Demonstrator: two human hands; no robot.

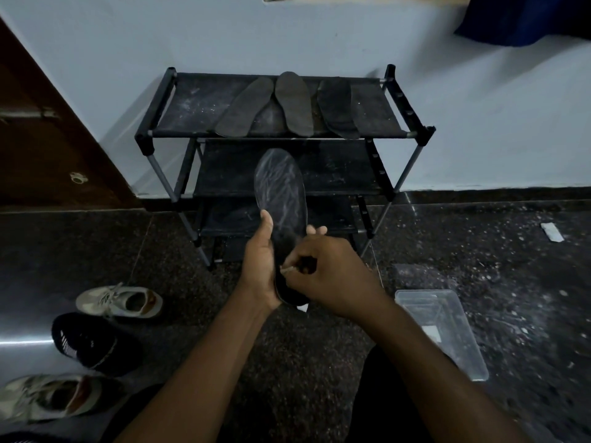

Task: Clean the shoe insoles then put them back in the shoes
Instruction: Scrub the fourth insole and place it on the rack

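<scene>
You had the insole (281,190) up in front of the rack (160,100), toe pointing away, pale streaks across its face. Your left hand (260,266) carried it, grip wrapped round the heel half, thumb pressed on the front. Your right hand (332,276) was down at the heel, grip narrow, fingers pinched on a pale bit (287,268) against the insole, too small to tell what it was. Three more insoles (294,102) lay side by side on the rack's top shelf. On the floor to your left sat a grey shoe (120,302), a black shoe (92,343) and a second grey shoe (48,398), well apart from the insole. A clear tub (444,334) stood on the floor to your right
</scene>
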